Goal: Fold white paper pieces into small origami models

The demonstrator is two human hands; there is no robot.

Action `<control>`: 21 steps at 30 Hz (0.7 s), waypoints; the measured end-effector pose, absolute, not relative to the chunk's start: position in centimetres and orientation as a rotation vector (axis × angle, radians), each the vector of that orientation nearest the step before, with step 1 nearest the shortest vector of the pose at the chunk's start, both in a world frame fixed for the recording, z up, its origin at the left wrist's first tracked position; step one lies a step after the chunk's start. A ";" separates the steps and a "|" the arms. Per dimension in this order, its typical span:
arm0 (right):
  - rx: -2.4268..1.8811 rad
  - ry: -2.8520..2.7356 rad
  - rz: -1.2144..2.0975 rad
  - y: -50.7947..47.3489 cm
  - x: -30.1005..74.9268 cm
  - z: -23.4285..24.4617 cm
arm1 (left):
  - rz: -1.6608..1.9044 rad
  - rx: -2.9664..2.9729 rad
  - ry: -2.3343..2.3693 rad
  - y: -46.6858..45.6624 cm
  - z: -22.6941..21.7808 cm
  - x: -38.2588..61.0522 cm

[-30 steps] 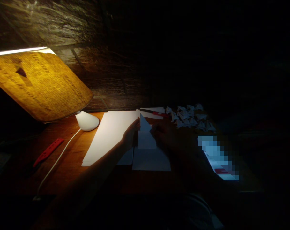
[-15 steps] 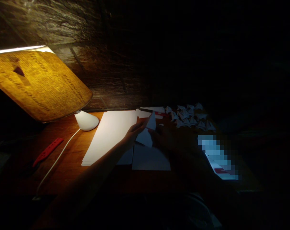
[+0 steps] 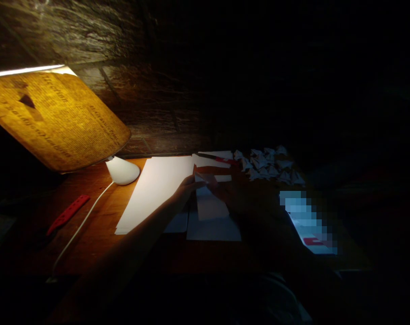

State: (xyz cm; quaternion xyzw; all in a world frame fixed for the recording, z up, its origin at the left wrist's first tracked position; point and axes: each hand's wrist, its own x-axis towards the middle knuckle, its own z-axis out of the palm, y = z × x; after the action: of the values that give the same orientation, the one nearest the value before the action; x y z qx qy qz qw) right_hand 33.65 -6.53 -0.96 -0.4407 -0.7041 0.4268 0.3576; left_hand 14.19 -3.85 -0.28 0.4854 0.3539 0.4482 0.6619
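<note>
In the dim middle of the table, my left hand (image 3: 186, 188) pinches the upper left edge of a white sheet of paper (image 3: 212, 205). My right hand (image 3: 225, 192) has its fingers at the top of the same sheet and is mostly in shadow, so its exact grip is hard to see. The sheet hangs toward me above another white sheet (image 3: 211, 230) on the table. Left of my hands lies a stack of white paper (image 3: 157, 185).
A lit lamp with a printed shade (image 3: 66, 122) and white base (image 3: 123, 171) stands left. Nearby lies a red strip with holes (image 3: 67, 215). At the back are a red-handled blade (image 3: 221, 159) and several folded paper pieces (image 3: 264, 164). A glowing screen (image 3: 306, 221) lies right.
The folded paper that stood up between my hands has come down and now hangs flatter toward me. My right hand has shifted slightly left over its top edge.
</note>
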 end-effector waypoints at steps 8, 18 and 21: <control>-1.293 -1.979 0.613 -6.7 33.7 0.6 | 1.055 1.120 0.988 -3.9 -0.6 14.6; -1.163 -1.569 0.841 -5.1 33.7 -0.7 | 0.972 1.434 0.940 -4.4 -0.8 14.5; -1.148 -1.439 0.917 -4.6 34.0 -0.9 | 0.988 1.353 0.814 -4.4 -0.9 14.5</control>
State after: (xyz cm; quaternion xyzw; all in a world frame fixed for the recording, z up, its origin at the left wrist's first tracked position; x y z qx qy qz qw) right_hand 33.98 -4.57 -0.92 -0.4779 -0.5993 0.3818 0.5165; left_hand 14.54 -4.41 -0.90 0.5828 0.3508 0.4254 0.5969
